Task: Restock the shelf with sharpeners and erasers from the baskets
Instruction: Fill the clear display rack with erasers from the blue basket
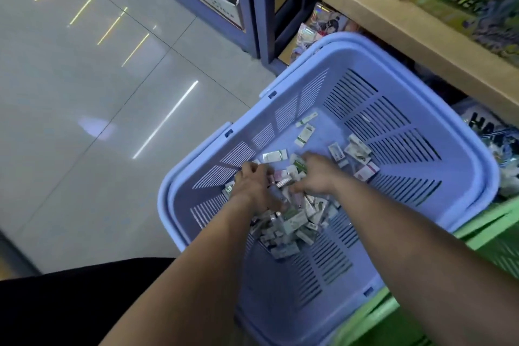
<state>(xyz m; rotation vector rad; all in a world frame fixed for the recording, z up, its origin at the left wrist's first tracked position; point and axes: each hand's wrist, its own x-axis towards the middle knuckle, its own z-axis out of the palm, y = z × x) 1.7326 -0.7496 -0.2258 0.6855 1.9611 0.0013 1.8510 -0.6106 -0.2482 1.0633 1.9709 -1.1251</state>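
A pale blue plastic basket (455, 149) sits on the floor below the shelf. Its bottom holds a heap of small boxed erasers (292, 222), white with green and pink print, with several more scattered toward the far side (304, 135). Both my hands reach into the heap. My left hand (257, 185) lies on the left part of the pile, fingers curled over some boxes. My right hand (316, 177) rests on the middle of the pile, fingers bent down onto the boxes. Whether either hand has a firm hold is hidden by the fingers.
A wooden shelf (393, 25) with colourful boxed goods runs along the upper right. Packets fill the dark space below it. A green basket (494, 236) sits beside the blue one at the lower right. Glossy floor tiles (98, 93) spread to the left.
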